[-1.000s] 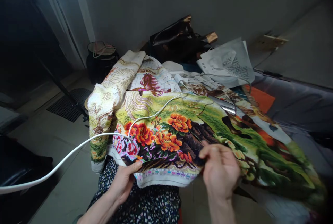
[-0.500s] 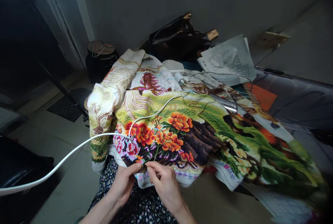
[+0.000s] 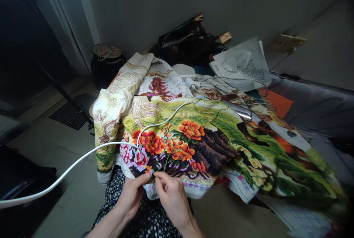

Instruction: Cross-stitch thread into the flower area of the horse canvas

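Note:
A large cross-stitch cloth (image 3: 210, 110) with orange flowers, green grass and dark rock drapes over my lap and the surface ahead. My left hand (image 3: 133, 193) grips its near edge, the thumb lying on top of the stitching and the other fingers beneath the fabric. Close beside that thumb, my right hand (image 3: 173, 199) is closed in a pinch just above the cloth. A thin green thread (image 3: 166, 161) loops over the flowers down to the right fingertips. Any needle between them is too small to make out.
A white cable (image 3: 80, 162) arcs from the left across the cloth. A rolled part of the cloth (image 3: 106, 120) hangs at left. Behind are a black bag (image 3: 184, 40), a pale printed bag (image 3: 243, 64) and a dark stool-like container (image 3: 106, 62). A metal object (image 3: 240, 111) lies on the cloth.
My right hand has shifted very slightly and its fingers have curled in a little more. The left hand and the cloth stay about where they were.

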The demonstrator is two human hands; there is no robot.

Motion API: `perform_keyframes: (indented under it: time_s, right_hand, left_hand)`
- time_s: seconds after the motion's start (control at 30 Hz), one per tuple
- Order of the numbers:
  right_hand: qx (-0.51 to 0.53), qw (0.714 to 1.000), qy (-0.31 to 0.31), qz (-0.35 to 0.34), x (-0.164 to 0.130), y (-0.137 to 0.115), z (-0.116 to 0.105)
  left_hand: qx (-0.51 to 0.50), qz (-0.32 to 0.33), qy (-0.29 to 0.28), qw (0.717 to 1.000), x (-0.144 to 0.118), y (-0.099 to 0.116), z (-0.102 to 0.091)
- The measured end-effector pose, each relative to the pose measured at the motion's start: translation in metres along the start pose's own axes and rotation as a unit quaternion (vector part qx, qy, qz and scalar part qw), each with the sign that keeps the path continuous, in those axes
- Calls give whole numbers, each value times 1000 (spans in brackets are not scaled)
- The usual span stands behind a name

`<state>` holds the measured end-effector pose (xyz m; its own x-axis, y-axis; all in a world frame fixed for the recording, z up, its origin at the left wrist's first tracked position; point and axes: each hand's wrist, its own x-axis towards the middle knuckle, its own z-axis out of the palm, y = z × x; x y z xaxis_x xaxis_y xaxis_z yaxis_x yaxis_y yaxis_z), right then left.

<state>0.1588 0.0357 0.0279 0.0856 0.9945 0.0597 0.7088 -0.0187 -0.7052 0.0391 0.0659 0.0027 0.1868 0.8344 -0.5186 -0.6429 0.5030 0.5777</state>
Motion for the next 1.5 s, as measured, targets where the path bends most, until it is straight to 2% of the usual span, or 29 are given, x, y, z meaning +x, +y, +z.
perform_keyframes:
  time_s: [0.1,0.27,0.53,0.83,0.97,1.3,1.5]
  right_hand:
    - [5,1000,12,4,-2,1,6]
    - [90,995,-17,35,-3,5,7]
    - [148,988,-14,41,1,11,1]
    - [211,977,-4,39,4,14,5]
    - [217,975,-2,39,6,18,6]
    - [198,980,8,32,9,13,6]
    - [165,986,-3,14,7,11,-1]
  left_hand:
    - [4,-1,0,1000,0,0,0]
    - [-5,1,21,1000,-1,1,3]
    - [8,-23,28,999,1,3,7]
    - [-13,-65,45,997,3,4,6]
    - [-13,-89,51,995,4,4,5]
    - [-32,-92,47,994,4,4,6]
    - [-23,-57,36,997,3,3,6]
